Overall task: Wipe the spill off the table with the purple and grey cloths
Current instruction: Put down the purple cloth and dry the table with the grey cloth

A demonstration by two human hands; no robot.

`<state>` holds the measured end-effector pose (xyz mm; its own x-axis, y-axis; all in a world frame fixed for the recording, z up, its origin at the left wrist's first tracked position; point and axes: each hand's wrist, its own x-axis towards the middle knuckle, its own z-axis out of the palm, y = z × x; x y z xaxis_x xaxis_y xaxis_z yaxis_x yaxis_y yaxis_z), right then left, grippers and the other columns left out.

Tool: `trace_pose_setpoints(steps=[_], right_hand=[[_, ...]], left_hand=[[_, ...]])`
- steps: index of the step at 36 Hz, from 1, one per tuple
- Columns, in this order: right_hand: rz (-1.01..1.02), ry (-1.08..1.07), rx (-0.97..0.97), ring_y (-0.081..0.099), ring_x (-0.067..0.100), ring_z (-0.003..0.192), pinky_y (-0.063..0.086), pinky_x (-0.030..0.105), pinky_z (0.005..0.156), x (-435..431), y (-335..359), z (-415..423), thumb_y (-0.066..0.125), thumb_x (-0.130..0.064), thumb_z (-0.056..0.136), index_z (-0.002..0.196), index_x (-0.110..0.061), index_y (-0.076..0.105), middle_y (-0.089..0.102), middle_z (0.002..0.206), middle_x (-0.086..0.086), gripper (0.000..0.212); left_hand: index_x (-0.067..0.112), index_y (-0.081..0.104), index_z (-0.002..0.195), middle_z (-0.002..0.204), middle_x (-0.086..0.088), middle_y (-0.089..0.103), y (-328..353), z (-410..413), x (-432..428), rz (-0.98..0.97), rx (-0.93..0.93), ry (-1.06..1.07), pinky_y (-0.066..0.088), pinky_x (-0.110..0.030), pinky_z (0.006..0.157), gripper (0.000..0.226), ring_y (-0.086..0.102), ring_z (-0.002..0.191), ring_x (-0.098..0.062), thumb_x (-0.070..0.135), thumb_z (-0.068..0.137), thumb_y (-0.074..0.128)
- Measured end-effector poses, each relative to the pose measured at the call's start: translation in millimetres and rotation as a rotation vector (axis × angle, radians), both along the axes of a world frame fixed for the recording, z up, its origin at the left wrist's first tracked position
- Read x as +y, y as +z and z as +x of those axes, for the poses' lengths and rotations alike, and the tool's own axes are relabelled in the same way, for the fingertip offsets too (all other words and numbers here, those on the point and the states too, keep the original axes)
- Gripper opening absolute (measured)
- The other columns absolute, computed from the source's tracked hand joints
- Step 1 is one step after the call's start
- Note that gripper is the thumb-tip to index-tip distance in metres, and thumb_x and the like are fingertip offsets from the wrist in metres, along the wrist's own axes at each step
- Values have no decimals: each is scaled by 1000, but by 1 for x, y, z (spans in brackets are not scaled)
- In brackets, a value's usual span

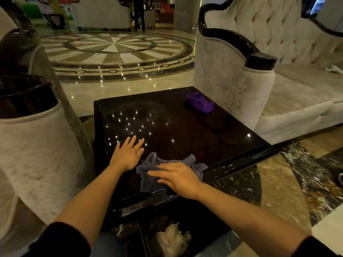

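While the right hand (pixel 179 179) lies flat on the grey cloth (pixel 148 168), fingers spread and pressing rather than closed around it, the left hand (pixel 128 154) rests open, palm down, on the bare bench (pixel 185 134) just beside the cloth, its grip holding nothing. The grey cloth sits crumpled near the bench's near edge. Well apart, the purple cloth (pixel 201 102) lies bunched at the far right corner, next to a pale sofa (pixel 241 86).
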<state>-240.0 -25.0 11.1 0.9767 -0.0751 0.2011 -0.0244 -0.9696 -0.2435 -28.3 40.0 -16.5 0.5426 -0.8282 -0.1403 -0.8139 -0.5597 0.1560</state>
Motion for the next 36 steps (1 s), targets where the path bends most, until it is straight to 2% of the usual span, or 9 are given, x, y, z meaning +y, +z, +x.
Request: trace_pose_setpoints(steps=[5, 8, 12, 15, 20, 25, 29, 36], right_hand=[[58, 45, -19, 59, 33, 113, 47, 43, 94, 13, 4, -20, 54, -15, 87, 120, -13, 59, 65, 120, 16, 33], [51, 88, -60, 66, 33, 101, 51, 43, 86, 16, 8, -28, 59, -10, 83, 112, -8, 64, 70, 108, 16, 29], [111, 93, -8, 64, 31, 104, 50, 40, 87, 10, 13, -35, 55, -13, 88, 113, -9, 63, 69, 112, 14, 27], [213, -5, 17, 61, 28, 106, 47, 38, 90, -6, 21, -38, 53, -13, 90, 116, -11, 62, 67, 115, 14, 27], [308, -254, -151, 61, 28, 109, 43, 35, 96, -57, 50, -41, 55, -4, 88, 113, -4, 62, 66, 115, 18, 26], [214, -488, -208, 58, 29, 113, 42, 34, 96, -126, 72, -39, 49, -10, 92, 122, -9, 56, 62, 122, 17, 31], [100, -657, -186, 56, 36, 113, 42, 43, 96, -172, 69, -33, 46, -14, 94, 125, -9, 54, 60, 124, 21, 32], [136, -869, -99, 51, 44, 113, 42, 47, 91, -214, 43, -17, 39, -15, 97, 130, -5, 46, 54, 128, 28, 35]], left_hand=[[30, 4, 146, 158, -4, -2, 1, 1, 1, 2, 1, -10, 1, -48, 116, 51, -5, 144, -22, 43, 97, 14], [30, 3, 146, 158, -4, -2, 2, 0, 1, 9, 6, -7, 0, -48, 116, 51, -4, 144, -22, 43, 97, 14], [30, 3, 146, 158, -3, -1, 2, 1, -1, 9, 4, -2, 1, -47, 116, 52, -4, 144, -22, 44, 97, 13], [31, 4, 146, 158, -3, -1, 1, 1, -1, 3, 1, 2, 1, -47, 116, 52, -3, 144, -22, 45, 97, 13], [31, 2, 145, 158, -3, -2, -2, 3, -1, -9, -1, -2, 0, -47, 116, 52, -5, 144, -21, 45, 96, 12], [32, 2, 145, 158, -2, -2, -4, 6, -2, -15, -10, 0, 0, -46, 116, 52, -6, 144, -19, 46, 96, 12], [34, 1, 145, 158, -1, -2, -5, 6, -4, -13, -9, 6, -1, -46, 116, 51, -5, 144, -19, 46, 96, 12], [35, 1, 145, 158, 1, -2, -10, 9, -3, -22, -22, -4, 0, -44, 116, 51, -5, 144, -18, 47, 96, 13]])
